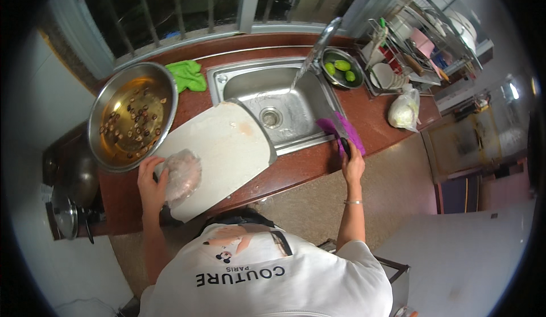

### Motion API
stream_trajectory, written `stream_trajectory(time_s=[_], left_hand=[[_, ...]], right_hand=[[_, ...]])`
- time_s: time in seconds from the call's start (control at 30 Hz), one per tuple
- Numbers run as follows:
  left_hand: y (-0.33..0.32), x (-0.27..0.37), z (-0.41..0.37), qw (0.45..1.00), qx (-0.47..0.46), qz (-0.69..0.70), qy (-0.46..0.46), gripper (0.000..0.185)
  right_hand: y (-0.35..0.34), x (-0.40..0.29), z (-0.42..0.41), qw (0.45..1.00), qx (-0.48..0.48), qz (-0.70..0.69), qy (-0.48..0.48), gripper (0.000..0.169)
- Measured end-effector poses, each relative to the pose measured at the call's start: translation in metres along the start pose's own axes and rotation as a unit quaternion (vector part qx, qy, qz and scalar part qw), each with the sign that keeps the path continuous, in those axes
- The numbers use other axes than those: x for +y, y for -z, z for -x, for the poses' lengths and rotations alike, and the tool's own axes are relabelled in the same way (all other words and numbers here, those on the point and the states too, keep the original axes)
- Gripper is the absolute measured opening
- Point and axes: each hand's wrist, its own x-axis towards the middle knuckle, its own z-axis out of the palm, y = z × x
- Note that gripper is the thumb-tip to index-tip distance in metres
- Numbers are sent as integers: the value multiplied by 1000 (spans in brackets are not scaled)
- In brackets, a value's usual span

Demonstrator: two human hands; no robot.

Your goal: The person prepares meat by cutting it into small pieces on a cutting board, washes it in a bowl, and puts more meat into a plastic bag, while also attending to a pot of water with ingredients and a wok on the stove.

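My right hand (353,165) grips the black handle of a kitchen knife (340,128), whose blade lies over a purple cloth (353,135) at the sink's right front corner. At the left, my left hand (152,184) touches the edge of a clear plastic bag of pinkish food (183,176), probably meat; the hand's exact hold is unclear. That bag rests on a white cutting board (226,146), which overlaps the left front rim of the steel sink (243,76). Water runs from the faucet (326,37) into the basin.
A large steel bowl (96,133) with brownish pieces in amber liquid stands left, beside a green cloth (187,76). Right of the sink are a bowl (327,80) of green produce, a bagged vegetable (403,112) and a dish rack (409,61). Pans sit at the far left.
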Motion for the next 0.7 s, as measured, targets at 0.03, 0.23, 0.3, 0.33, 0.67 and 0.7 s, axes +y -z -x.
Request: stream_trajectory(time_s=[0.03,0.23,0.3,0.33,0.67,0.7], left_hand=[[-1,3,-1,1000,-16,10,9,29],[-13,7,7,997,-81,-3,-10,47],[-19,-4,12,996,-85,-15,-6,48],[-22,-10,14,996,-86,-17,-7,47],[-25,16,14,997,-45,-41,-45,39],[-26,17,14,997,-43,-36,-47,38]], right_hand=[[-2,-2,0,997,6,-73,13,39],[-17,-53,10,953,-62,-295,-2,35],[-31,-64,11,943,-83,-323,-22,35],[-39,-69,12,937,-100,-331,-55,35],[-25,-145,23,933,-129,-322,91,34],[-24,-150,27,929,-123,-308,165,34]])
